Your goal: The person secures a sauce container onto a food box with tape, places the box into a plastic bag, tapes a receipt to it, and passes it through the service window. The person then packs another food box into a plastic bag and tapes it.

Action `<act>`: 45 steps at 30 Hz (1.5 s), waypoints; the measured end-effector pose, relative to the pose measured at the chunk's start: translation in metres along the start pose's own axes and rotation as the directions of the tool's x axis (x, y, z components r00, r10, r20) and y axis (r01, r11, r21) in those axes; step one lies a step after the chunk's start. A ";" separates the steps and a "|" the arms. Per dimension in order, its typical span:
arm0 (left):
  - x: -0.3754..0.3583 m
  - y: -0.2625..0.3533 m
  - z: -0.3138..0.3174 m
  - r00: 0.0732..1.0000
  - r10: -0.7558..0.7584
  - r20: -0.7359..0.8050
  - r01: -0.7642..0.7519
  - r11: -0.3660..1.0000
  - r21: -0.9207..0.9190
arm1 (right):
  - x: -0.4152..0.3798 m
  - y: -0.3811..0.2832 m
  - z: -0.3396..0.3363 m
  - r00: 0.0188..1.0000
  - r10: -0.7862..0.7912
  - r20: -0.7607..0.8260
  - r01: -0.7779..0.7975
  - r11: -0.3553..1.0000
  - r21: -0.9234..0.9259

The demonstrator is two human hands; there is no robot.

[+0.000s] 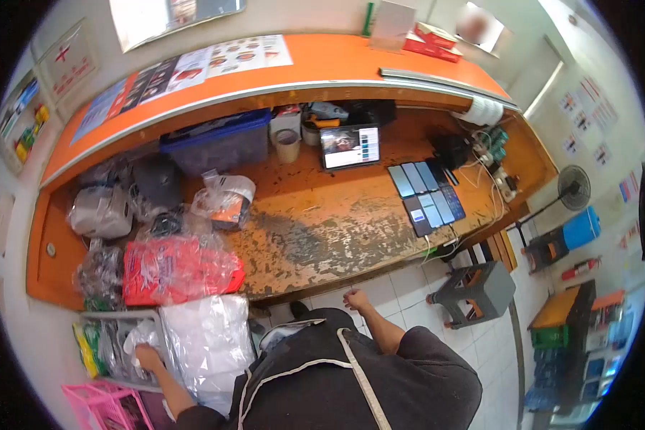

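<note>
My left hand [148, 356] is down at the lower left, in a grey plastic tray [166, 342]. Its fingers are closed on a crumpled white plastic bundle [143, 332], whose exact kind I cannot make out. Clear and grey plastic packets [111, 350] fill the tray beside it. Just right of the tray lies a stack of clear-wrapped white bags [206, 344]. My right hand [354, 299] hangs in front of the counter's near edge, above the tiled floor. It holds nothing, and its fingers are loosely bent and apart.
Red plastic bags [179, 272] cover the left of the worn wooden counter [315, 233]. Several phones [426, 193] and a propped tablet [350, 147] stand or lie farther right. A grey stool [478, 294] is to my right. A pink basket [100, 401] sits at lower left.
</note>
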State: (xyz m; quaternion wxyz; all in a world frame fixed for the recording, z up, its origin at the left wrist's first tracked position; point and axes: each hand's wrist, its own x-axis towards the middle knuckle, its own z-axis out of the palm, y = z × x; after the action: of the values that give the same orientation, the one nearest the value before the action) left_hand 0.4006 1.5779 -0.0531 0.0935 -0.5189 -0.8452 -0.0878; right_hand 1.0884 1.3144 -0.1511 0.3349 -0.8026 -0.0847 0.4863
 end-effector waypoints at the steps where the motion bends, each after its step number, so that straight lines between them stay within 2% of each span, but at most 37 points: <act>1: 0.004 -0.004 -0.002 1.000 -0.025 0.006 0.025 0.984 -0.175 | -0.003 0.008 0.001 1.000 0.002 -0.013 -0.002 1.000 0.019; 2: 0.009 -0.009 -0.007 0.998 -0.053 0.019 0.056 0.937 -0.344 | -0.002 0.016 0.003 1.000 0.013 -0.019 -0.013 1.000 0.017; 3: 0.020 -0.020 -0.012 0.999 -0.040 0.019 0.044 0.938 -0.345 | -0.004 0.023 0.005 0.999 0.028 -0.021 -0.028 1.000 0.012; 5: 0.050 -0.043 -0.023 0.992 -0.115 -0.055 0.073 0.866 -0.494 | -0.015 0.032 0.001 0.998 0.057 -0.030 -0.057 0.998 -0.006; 6: 0.057 -0.052 -0.035 0.964 -0.263 -0.025 0.201 0.792 -0.576 | -0.019 0.041 0.000 0.996 0.083 -0.030 -0.084 0.996 -0.037; 7: 0.062 -0.048 -0.034 0.965 -0.261 -0.026 0.201 0.798 -0.569 | -0.024 0.050 0.000 0.996 0.091 -0.026 -0.092 0.995 -0.037; 8: 0.061 -0.038 -0.035 0.990 -0.121 -0.065 0.089 0.925 -0.369 | -0.026 0.064 -0.003 0.989 0.145 -0.020 -0.146 0.984 -0.100; 9: 0.052 -0.049 -0.035 0.997 -0.003 -0.076 -0.008 0.989 -0.148 | -0.022 0.060 -0.005 0.984 0.180 -0.003 -0.177 0.967 -0.185; 10: 0.059 -0.056 -0.044 0.980 -0.067 -0.188 0.011 0.958 -0.286 | -0.021 0.059 -0.005 0.981 0.196 0.007 -0.191 0.962 -0.193; 11: 0.066 -0.060 -0.048 0.981 -0.065 -0.185 0.012 0.961 -0.276 | -0.020 0.061 0.000 0.979 0.205 0.012 -0.198 0.960 -0.196; 13: 0.069 -0.069 -0.050 0.928 -0.216 -0.303 0.029 0.854 -0.519 | -0.016 0.067 0.002 0.991 0.132 -0.035 -0.133 0.990 -0.042; 15: 0.080 -0.091 -0.013 0.958 -0.208 -0.198 0.047 0.793 -0.607 | -0.020 0.050 0.010 0.985 0.142 0.094 -0.127 0.981 -0.148; 16: 0.068 -0.085 -0.032 0.930 -0.250 -0.269 0.032 0.785 -0.619 | -0.023 0.031 0.013 0.971 0.119 0.208 -0.079 0.978 -0.192; 17: 0.038 -0.039 -0.101 0.936 -0.339 -0.093 0.107 0.527 -0.843 | -0.024 0.012 0.022 0.934 0.111 0.340 -0.023 0.968 -0.251; 18: 0.046 -0.059 -0.079 0.983 -0.115 -0.142 0.065 0.947 -0.316 | -0.029 -0.009 0.030 0.891 -0.039 0.452 0.131 0.976 -0.174; 19: 0.052 -0.080 -0.058 0.976 0.116 -0.183 -0.045 0.936 0.350 | -0.036 -0.034 0.045 0.798 -0.165 0.580 0.262 0.961 -0.087; 20: 0.009 -0.016 -0.129 0.985 -0.156 -0.079 0.100 0.874 -0.475 | -0.059 -0.073 0.063 0.736 -0.234 0.635 0.351 0.934 -0.062; 21: -0.037 0.057 -0.209 0.910 -0.414 0.032 0.124 0.197 -0.972 | -0.092 -0.115 0.086 0.667 -0.304 0.680 0.421 0.907 -0.008; 22: -0.039 0.053 -0.182 0.951 -0.245 -0.190 -0.047 0.493 -0.869 | -0.117 -0.152 0.112 0.565 -0.316 0.762 0.441 0.896 0.046; 23: -0.052 0.079 -0.181 0.981 -0.191 -0.024 -0.011 0.073 -0.997 | -0.142 -0.186 0.137 0.472 -0.332 0.817 0.442 0.891 0.107; 24: -0.068 0.107 -0.202 0.983 -0.158 0.092 0.096 0.018 -0.995 | -0.171 -0.214 0.162 0.415 -0.356 0.837 0.435 0.886 0.161; 25: -0.081 0.127 -0.196 0.993 -0.121 0.019 0.000 -0.154 -0.988 | -0.202 -0.240 0.185 0.376 -0.395 0.838 0.423 0.878 0.223; 27: -0.108 0.159 -0.205 0.996 -0.002 0.088 0.081 -0.370 -0.926 | -0.265 -0.279 0.228 0.349 -0.503 0.791 0.335 0.855 0.396; 30: -0.130 0.179 -0.213 0.986 0.077 0.146 0.163 -0.341 -0.926 | -0.282 -0.303 0.278 0.409 -0.587 0.698 0.345 0.808 0.477; 32: -0.138 0.172 -0.211 0.987 0.092 0.135 0.159 -0.338 -0.928 | -0.266 -0.307 0.297 0.273 -0.491 0.827 0.248 0.867 0.432; 33: -0.140 0.164 -0.208 0.986 0.105 0.127 0.156 -0.335 -0.929 | -0.262 -0.305 0.301 0.265 -0.482 0.835 0.245 0.871 0.425; 36: -0.143 0.136 -0.198 0.990 0.065 0.123 0.137 -0.301 -0.944 | -0.267 -0.297 0.302 0.196 -0.647 0.737 0.345 0.749 0.566; 37: -0.141 0.128 -0.196 0.992 0.062 0.111 0.124 -0.283 -0.951 | -0.271 -0.296 0.299 0.202 -0.643 0.738 0.339 0.753 0.564; 38: -0.139 0.122 -0.200 0.989 0.111 0.101 0.122 -0.202 -0.972 | -0.273 -0.295 0.297 0.175 -0.662 0.729 0.392 0.726 0.565; 39: -0.136 0.122 -0.203 0.987 0.123 0.107 0.130 -0.201 -0.971 | -0.273 -0.295 0.296 0.152 -0.680 0.717 0.446 0.695 0.564; 40: -0.134 0.122 -0.205 0.992 0.111 0.067 0.082 -0.129 -0.988 | -0.271 -0.294 0.295 0.166 -0.683 0.711 0.447 0.695 0.563; 42: -0.124 0.126 -0.227 0.990 0.143 0.009 0.006 0.027 -1.000 | -0.269 -0.296 0.294 -0.056 -0.818 0.573 0.760 0.337 0.556; 43: -0.117 0.128 -0.239 0.988 0.155 0.014 0.011 0.022 -1.000 | -0.269 -0.298 0.290 -0.045 -0.821 0.569 0.765 0.338 0.548; 45: -0.102 0.132 -0.256 0.917 0.321 -0.238 -0.355 0.379 -0.855 | -0.276 -0.307 0.280 -0.110 -0.830 0.547 0.836 0.220 0.503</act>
State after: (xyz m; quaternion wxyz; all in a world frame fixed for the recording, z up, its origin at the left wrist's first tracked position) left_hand 0.5808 1.4858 0.1759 -0.1599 -0.6498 -0.5488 -0.5009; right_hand 0.7706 1.5477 0.1545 0.4897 -0.2861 -0.6956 0.4410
